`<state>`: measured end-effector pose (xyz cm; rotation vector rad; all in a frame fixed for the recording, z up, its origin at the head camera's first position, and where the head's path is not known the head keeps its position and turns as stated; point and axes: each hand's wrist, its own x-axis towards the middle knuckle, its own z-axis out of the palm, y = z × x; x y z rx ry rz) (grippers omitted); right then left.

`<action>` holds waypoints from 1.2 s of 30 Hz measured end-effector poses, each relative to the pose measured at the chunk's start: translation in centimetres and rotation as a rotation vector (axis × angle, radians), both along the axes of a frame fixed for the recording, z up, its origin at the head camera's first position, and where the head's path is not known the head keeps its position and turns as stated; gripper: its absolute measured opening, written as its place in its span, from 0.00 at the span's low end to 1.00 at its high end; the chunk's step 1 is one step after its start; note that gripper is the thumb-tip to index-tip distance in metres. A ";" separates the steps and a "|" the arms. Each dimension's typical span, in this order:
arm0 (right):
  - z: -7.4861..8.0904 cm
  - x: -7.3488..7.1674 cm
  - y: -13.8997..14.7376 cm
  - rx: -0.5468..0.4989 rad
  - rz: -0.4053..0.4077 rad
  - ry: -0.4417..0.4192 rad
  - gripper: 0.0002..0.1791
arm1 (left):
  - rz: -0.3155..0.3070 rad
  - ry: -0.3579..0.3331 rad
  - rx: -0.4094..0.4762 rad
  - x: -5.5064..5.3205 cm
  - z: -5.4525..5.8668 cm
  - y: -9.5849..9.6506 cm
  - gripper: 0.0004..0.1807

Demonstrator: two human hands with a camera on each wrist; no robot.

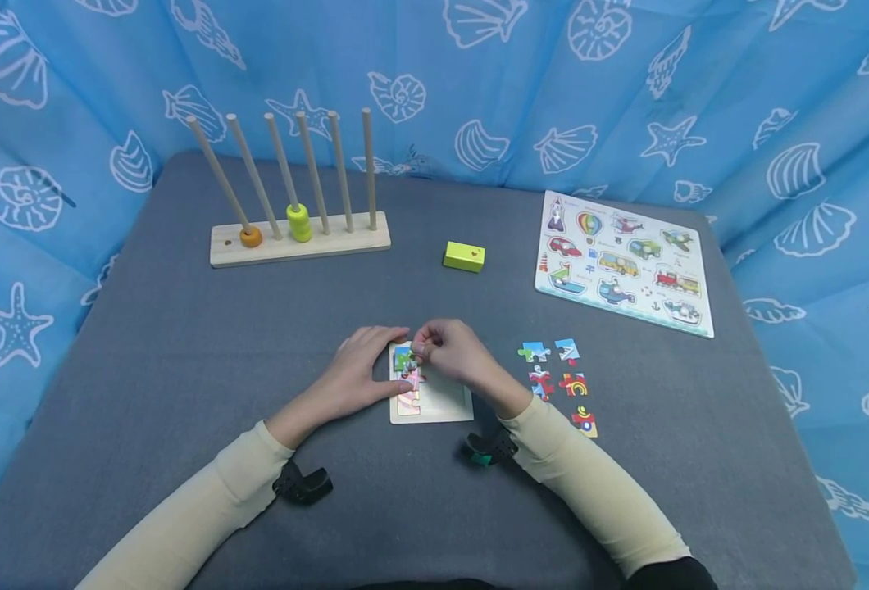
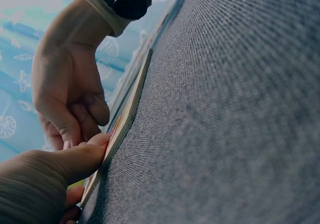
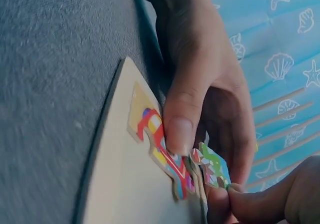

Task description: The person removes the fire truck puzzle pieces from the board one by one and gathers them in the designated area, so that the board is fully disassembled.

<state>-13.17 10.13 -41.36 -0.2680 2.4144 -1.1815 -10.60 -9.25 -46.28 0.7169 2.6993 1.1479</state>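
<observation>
A small wooden puzzle board [image 1: 445, 403] lies in front of me, with joined pink and red pieces [image 3: 155, 134] along its left side. My left hand [image 1: 357, 377] steadies the board at its left: the thumb presses on these pieces and the fingers bend round the edge. Between thumb and fingertips, my right hand [image 1: 455, 352] pinches a green and blue jigsaw piece [image 3: 214, 163]. That piece tilts at the upper end of the joined ones, its edge right against them. Loose jigsaw pieces [image 1: 541, 382] lie right of the board.
A wooden peg rack [image 1: 346, 238] with orange and lime beads stands back left. Past the board sits a lime-green block [image 1: 464, 256]. A vehicle picture board [image 1: 626, 262] lies back right. Behind the grey table [image 1: 220, 352] hangs a blue shell-patterned curtain [image 1: 434, 49].
</observation>
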 end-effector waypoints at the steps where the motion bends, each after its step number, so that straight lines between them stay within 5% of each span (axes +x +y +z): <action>1: 0.1 -0.1 0.2 0.012 -0.005 0.002 0.07 | -0.001 0.000 -0.001 0.0 0.0 0.0 0.43; 14: 2.3 -1.4 7.2 0.085 -0.146 -0.012 0.10 | -0.014 0.016 -0.018 0.0 -0.1 0.0 0.41; 23: 2.6 -1.6 11.9 0.152 -0.102 -0.085 0.12 | -0.026 0.053 -0.004 0.0 -0.3 -0.2 0.38; 36: 1.3 -0.9 12.4 0.208 -0.071 -0.082 0.11 | -0.027 0.059 -0.011 0.0 -0.4 -0.1 0.39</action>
